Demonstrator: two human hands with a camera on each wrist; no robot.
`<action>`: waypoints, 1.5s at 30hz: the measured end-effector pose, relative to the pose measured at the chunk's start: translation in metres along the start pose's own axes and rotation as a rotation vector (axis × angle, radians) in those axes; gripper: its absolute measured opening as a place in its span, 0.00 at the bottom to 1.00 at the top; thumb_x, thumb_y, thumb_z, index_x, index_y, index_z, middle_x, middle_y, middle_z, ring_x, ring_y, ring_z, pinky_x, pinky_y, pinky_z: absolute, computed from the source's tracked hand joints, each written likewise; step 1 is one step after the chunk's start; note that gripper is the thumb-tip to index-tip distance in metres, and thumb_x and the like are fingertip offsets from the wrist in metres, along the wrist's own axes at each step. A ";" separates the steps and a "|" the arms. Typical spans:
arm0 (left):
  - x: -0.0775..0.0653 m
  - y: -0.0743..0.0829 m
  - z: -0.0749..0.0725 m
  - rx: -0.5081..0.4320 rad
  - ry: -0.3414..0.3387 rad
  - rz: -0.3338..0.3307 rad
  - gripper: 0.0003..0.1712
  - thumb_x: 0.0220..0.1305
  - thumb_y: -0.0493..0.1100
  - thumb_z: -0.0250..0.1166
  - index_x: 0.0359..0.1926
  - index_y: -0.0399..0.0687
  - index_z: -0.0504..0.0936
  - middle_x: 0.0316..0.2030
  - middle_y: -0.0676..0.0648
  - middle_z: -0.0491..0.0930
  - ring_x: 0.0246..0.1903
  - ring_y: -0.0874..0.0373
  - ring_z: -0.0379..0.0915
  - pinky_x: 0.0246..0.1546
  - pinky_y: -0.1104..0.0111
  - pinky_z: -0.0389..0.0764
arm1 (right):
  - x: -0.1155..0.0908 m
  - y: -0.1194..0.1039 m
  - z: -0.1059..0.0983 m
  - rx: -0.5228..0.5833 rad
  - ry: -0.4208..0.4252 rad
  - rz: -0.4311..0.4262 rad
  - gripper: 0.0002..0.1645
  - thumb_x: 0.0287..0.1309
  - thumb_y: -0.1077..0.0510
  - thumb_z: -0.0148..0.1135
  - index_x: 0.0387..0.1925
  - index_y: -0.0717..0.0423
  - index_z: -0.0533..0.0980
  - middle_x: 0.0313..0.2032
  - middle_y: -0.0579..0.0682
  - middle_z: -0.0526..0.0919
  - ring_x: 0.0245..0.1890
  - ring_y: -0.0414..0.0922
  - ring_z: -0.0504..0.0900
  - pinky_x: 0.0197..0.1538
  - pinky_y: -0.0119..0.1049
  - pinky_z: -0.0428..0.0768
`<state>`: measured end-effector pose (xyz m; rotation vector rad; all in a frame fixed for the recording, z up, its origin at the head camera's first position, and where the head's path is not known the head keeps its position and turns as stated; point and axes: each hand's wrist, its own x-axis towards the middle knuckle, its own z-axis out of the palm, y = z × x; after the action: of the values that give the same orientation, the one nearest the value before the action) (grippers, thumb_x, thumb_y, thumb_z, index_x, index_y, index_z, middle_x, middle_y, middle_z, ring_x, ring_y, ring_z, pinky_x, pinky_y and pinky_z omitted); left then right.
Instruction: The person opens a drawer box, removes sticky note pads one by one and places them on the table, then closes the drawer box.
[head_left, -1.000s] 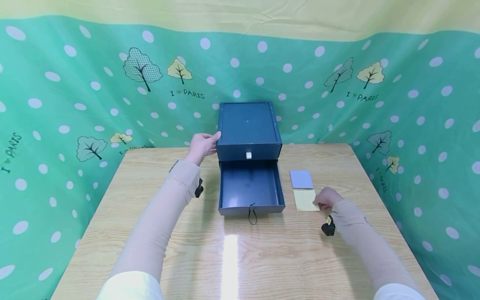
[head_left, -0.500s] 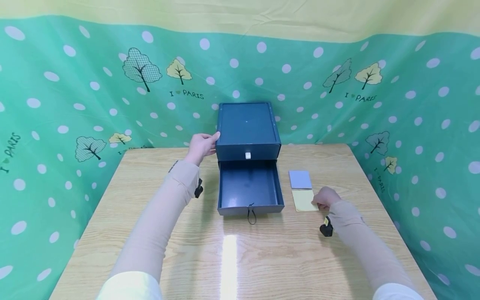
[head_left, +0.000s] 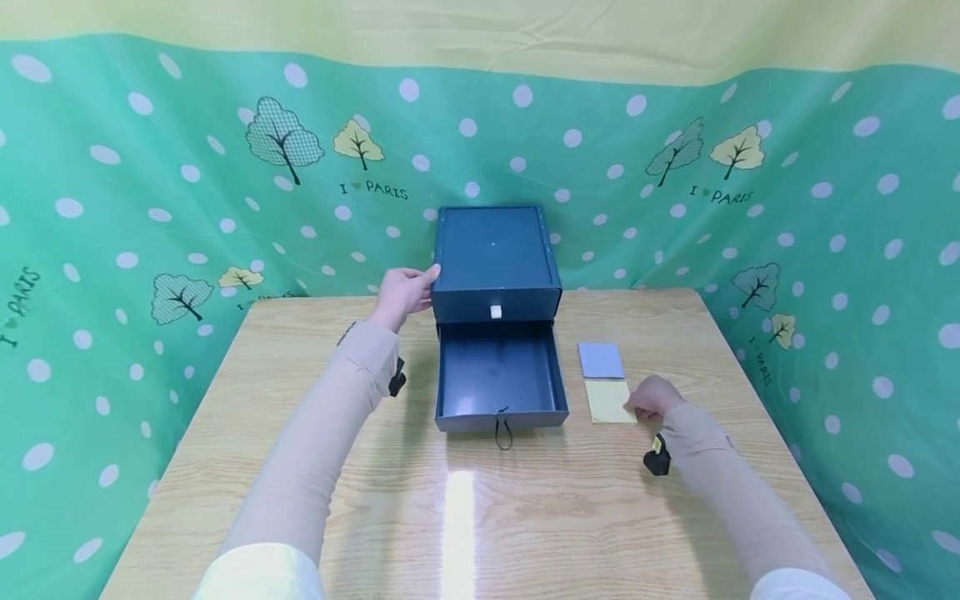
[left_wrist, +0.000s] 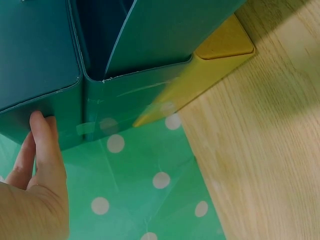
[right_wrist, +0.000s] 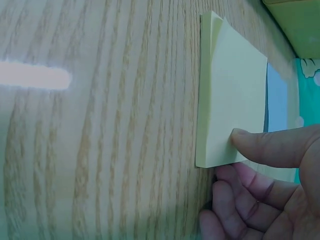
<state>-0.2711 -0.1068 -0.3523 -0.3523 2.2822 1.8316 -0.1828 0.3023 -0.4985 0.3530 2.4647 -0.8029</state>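
Note:
A dark blue two-drawer box (head_left: 495,250) stands at the back of the table, its lower drawer (head_left: 501,379) pulled out with a bare floor and a black cord loop (head_left: 504,432) at its front. My left hand (head_left: 405,293) rests against the box's left side, its fingers extended along the wall in the left wrist view. To the right of the drawer lies a yellow sticky note pad (right_wrist: 235,95). My right hand (head_left: 655,397) pinches this pad at its near right corner, thumb (right_wrist: 272,145) on top and the other fingers curled at its side.
A blue sticky note pad (head_left: 601,360) lies right behind the yellow one. A white knob (head_left: 496,312) marks the upper drawer's front. Green polka-dot cloth (head_left: 360,225) closes off the wooden table (head_left: 555,517) at the back and sides.

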 end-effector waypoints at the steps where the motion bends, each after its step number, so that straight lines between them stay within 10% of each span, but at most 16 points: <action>1: 0.000 0.000 0.000 0.003 0.000 0.001 0.33 0.64 0.54 0.61 0.61 0.35 0.70 0.55 0.37 0.76 0.53 0.48 0.76 0.50 0.64 0.82 | -0.001 0.000 0.000 0.010 -0.001 0.003 0.13 0.54 0.61 0.61 0.16 0.59 0.73 0.12 0.44 0.70 0.15 0.37 0.68 0.19 0.25 0.68; 15: 0.001 0.003 0.001 0.012 0.011 -0.003 0.33 0.64 0.55 0.61 0.61 0.36 0.70 0.56 0.37 0.76 0.54 0.48 0.75 0.52 0.62 0.81 | 0.018 0.010 -0.002 -0.012 -0.061 -0.036 0.15 0.51 0.59 0.65 0.15 0.57 0.71 0.13 0.46 0.72 0.15 0.39 0.71 0.20 0.27 0.71; 31: 0.005 0.004 0.002 0.010 0.024 -0.015 0.32 0.63 0.55 0.61 0.60 0.36 0.72 0.55 0.37 0.76 0.53 0.49 0.76 0.52 0.63 0.81 | -0.006 -0.007 -0.013 0.052 0.104 -0.112 0.20 0.59 0.55 0.54 0.13 0.54 0.67 0.12 0.43 0.67 0.15 0.40 0.65 0.24 0.31 0.67; 45: 0.000 0.001 0.001 -0.007 0.009 -0.009 0.33 0.64 0.54 0.61 0.61 0.36 0.70 0.55 0.36 0.76 0.54 0.48 0.75 0.52 0.62 0.81 | -0.020 -0.037 -0.010 0.106 0.076 -0.187 0.18 0.64 0.54 0.52 0.34 0.68 0.76 0.34 0.60 0.83 0.35 0.48 0.81 0.43 0.44 0.83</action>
<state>-0.2718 -0.1060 -0.3520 -0.3728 2.2768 1.8377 -0.1844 0.2770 -0.4630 0.1954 2.5594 -1.0173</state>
